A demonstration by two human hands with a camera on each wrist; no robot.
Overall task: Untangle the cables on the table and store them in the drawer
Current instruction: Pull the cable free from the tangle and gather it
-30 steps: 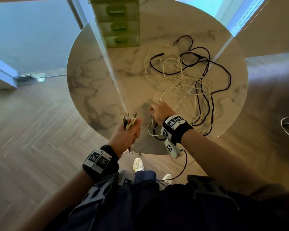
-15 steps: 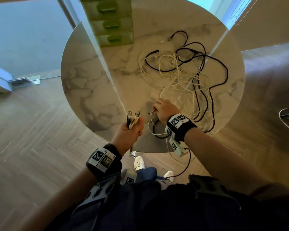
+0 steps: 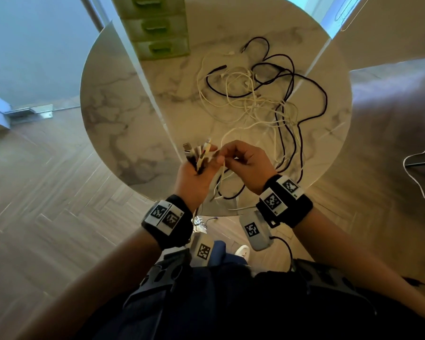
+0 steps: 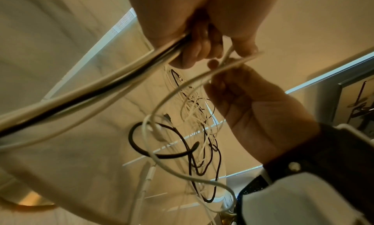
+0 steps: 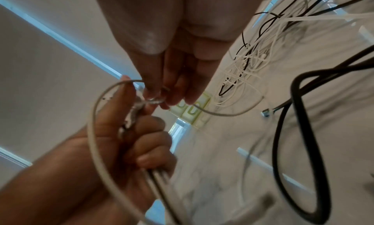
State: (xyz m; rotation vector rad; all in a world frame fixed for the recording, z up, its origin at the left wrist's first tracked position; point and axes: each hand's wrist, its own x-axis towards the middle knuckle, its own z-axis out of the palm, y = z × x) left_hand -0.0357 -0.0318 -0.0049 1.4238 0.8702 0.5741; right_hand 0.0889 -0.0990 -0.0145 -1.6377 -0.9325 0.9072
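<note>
Head view: round white marble tabletop (image 3: 123,133), its near edge beneath both hands. Left hand (image 3: 194,177) is fisted around a bundle of white and black cable ends (image 3: 199,155); right hand (image 3: 249,165) pinches a thin white cable (image 4: 182,86) touching that bundle. Tangled white and black cables (image 3: 263,99) spread right of centre. Green plastic drawer unit (image 3: 157,30), drawers closed, stands at the far edge. Wristband markers carry no readable writing.

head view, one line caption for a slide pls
Left hand grips gathered plug ends while right hand pinches a white cable.
</note>
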